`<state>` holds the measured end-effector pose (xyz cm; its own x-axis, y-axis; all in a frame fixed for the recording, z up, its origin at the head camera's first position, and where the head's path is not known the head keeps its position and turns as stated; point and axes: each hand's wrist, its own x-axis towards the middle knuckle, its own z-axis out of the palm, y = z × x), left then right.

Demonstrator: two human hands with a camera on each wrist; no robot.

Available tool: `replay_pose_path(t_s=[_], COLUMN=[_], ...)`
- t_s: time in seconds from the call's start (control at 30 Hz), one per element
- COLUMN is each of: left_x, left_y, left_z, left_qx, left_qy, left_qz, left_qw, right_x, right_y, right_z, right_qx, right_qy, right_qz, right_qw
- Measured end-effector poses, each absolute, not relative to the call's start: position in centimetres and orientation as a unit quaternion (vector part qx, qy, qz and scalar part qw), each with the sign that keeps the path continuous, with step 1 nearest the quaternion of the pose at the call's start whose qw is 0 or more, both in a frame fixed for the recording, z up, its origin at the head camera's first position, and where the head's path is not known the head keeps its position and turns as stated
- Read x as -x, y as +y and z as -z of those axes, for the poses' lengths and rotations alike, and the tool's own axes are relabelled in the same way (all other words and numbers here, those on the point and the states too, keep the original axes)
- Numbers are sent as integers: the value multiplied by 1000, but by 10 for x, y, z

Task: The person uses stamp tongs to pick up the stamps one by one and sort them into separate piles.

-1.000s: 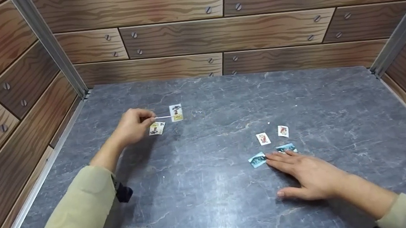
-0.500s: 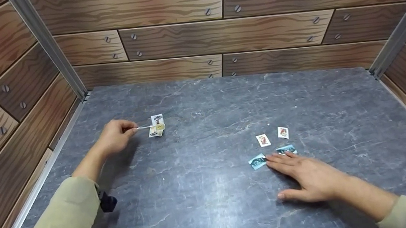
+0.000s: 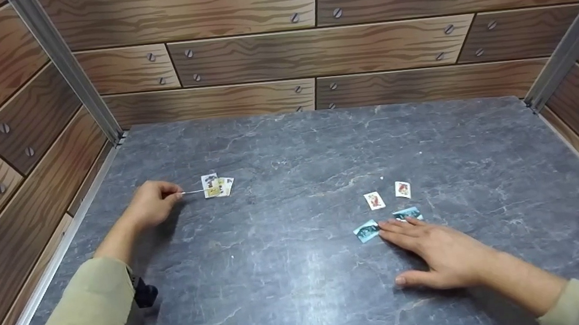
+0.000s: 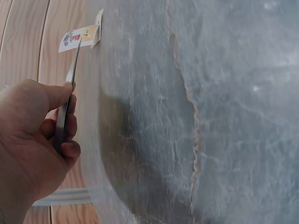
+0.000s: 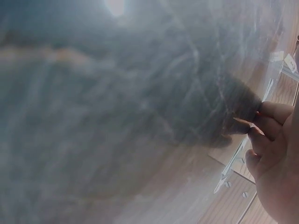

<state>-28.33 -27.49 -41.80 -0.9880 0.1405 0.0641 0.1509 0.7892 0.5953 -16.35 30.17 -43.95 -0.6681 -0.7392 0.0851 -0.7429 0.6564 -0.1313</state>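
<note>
My left hand [image 3: 150,203] pinches a pair of slim metal tweezers [image 4: 63,114] between thumb and fingers. At the tweezers' tips is a small card [image 3: 209,180] with a dark figure and a yellow patch. It overlaps a similar, tilted card [image 3: 227,184] lying on the table. My right hand [image 3: 441,248] rests palm down with fingers stretched out and thumb spread. Its fingertips lie at two small blue cards, the left one [image 3: 364,231] and the right one [image 3: 405,213], covering part of the right one.
Beyond the blue cards lie two small white cards with red figures, one at left [image 3: 374,200] and one at right [image 3: 403,189]. Tiny white specks dot the grey marbled table [image 3: 289,277]. Wood-patterned walls [image 3: 311,50] enclose its back and sides.
My left hand has drawn back to the left and nearer, taking the tweezers and their card across to the left part of the tilted card. My right hand has stayed in place.
</note>
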Motion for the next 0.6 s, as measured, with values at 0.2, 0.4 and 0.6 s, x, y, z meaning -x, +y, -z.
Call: replay_pose_path(t_s=[0.2,0.4,0.6], left_x=[285,286,288], left_y=[-275,-273,-272], left_z=[420,422,424], left_qx=[79,71,69], left_qy=[-947,-950,-951], left_qz=[310,303,301], left_qw=[11,11,11], right_x=[164,164,164], right_y=[302,302,302], right_z=[441,441,440], right_qx=[-408,-411,-410], right_qy=[-910,-908,-909], right_qz=[-75,-77,-79], right_qw=[16,19,15])
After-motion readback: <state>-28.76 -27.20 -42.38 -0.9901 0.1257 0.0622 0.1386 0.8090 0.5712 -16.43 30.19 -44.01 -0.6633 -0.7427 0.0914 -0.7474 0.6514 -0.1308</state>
